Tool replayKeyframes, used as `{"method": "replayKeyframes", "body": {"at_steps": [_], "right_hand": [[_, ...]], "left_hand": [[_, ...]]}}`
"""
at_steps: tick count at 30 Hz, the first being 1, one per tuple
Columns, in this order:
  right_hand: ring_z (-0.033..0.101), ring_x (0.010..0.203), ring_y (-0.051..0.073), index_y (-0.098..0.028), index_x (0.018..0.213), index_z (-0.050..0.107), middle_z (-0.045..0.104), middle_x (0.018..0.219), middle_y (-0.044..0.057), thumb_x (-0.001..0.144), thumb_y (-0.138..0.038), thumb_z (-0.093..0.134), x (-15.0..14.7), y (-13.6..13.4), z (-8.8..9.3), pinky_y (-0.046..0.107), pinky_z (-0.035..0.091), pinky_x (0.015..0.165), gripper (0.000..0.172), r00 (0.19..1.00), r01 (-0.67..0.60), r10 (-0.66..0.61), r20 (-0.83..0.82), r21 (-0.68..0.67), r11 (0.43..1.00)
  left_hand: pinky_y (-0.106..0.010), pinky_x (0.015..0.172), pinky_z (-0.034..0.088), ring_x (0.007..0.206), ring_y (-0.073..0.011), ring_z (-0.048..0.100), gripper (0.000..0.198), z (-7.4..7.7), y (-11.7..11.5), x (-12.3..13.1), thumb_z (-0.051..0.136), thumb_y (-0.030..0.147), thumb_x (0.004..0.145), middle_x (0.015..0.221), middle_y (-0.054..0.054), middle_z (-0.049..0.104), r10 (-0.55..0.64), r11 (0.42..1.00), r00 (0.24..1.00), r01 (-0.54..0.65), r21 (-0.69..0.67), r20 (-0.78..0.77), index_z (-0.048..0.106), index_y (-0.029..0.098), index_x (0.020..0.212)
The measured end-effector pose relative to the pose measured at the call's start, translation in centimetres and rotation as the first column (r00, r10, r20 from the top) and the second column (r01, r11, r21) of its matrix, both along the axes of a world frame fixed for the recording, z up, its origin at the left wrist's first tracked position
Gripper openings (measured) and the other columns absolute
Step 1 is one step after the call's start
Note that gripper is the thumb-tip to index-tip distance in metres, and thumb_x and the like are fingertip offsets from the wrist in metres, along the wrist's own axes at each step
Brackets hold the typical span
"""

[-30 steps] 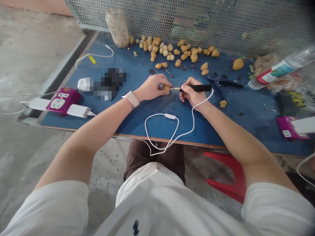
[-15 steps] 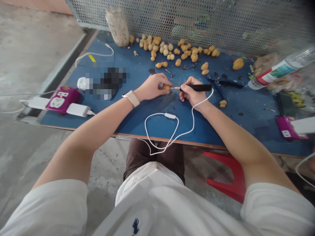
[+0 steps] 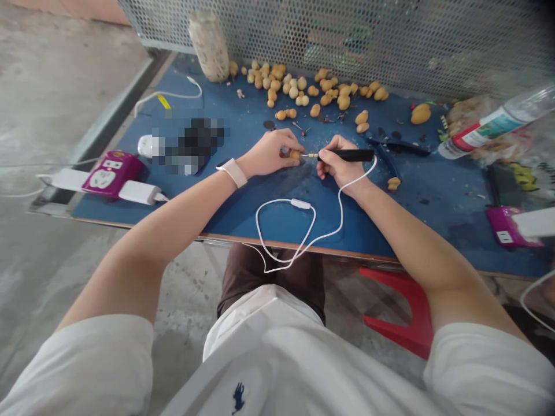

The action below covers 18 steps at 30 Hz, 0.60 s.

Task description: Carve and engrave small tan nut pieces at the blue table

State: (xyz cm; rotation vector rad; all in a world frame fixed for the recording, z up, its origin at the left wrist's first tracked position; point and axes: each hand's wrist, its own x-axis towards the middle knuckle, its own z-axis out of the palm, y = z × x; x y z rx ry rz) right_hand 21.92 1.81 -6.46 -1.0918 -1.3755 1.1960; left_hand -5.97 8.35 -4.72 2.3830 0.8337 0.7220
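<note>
My left hand (image 3: 271, 153) pinches a small tan gourd (image 3: 295, 155) between thumb and fingers above the blue table (image 3: 229, 214). In my right hand (image 3: 340, 164) is a black pen-like tool (image 3: 353, 155), gripped like a pencil. Its thin metal tip points left and meets the gourd, or nearly so; the exact contact is too small to tell. A white cable (image 3: 341, 214) runs from the tool's back end and loops over the table's front edge. Several small gourds (image 3: 293, 91) lie in a spread behind my hands.
Blue-handled pliers (image 3: 401, 145) lie right of my right hand. A jar (image 3: 209, 49) stands back left, a bottle (image 3: 488, 127) leans at the right. Purple power sockets (image 3: 113, 173) sit left, another (image 3: 505, 226) right. A mesh panel (image 3: 390, 43) rises behind; a red stool (image 3: 416, 323) is below.
</note>
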Motion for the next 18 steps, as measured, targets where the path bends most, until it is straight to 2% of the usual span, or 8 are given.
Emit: {"method": "replayKeyframes", "body": {"at_steps": [10, 18], "right_hand": [[0.071, 0.06, 0.02, -0.034, 0.102, 0.054, 0.069, 0.072, -0.007, 0.084, -0.076, 0.117, -0.37, -0.23, 0.54, 0.033, 0.061, 0.051, 0.078, 1.0, 0.018, -0.018, -0.003, -0.013, 1.0], [0.074, 0.062, 0.021, -0.034, 0.102, 0.061, 0.071, 0.071, -0.006, 0.082, -0.081, 0.118, -0.35, -0.22, 0.53, 0.034, 0.066, 0.051, 0.076, 1.0, 0.002, -0.002, -0.012, -0.015, 1.0]], "left_hand": [[-0.044, 0.11, 0.071, 0.111, -0.0264, 0.085, 0.039, 0.11, 0.03, 0.0, 0.093, 0.047, 0.104, 0.135, -0.011, 0.092, -0.003, 1.0, 1.0, 0.003, 0.01, 0.0, 0.102, 0.026, 0.136], [-0.046, 0.113, 0.071, 0.114, -0.029, 0.086, 0.041, 0.06, 0.06, -0.07, 0.094, 0.048, 0.105, 0.138, -0.015, 0.092, -0.011, 1.0, 1.0, 0.011, 0.011, 0.005, 0.102, 0.024, 0.138]]}}
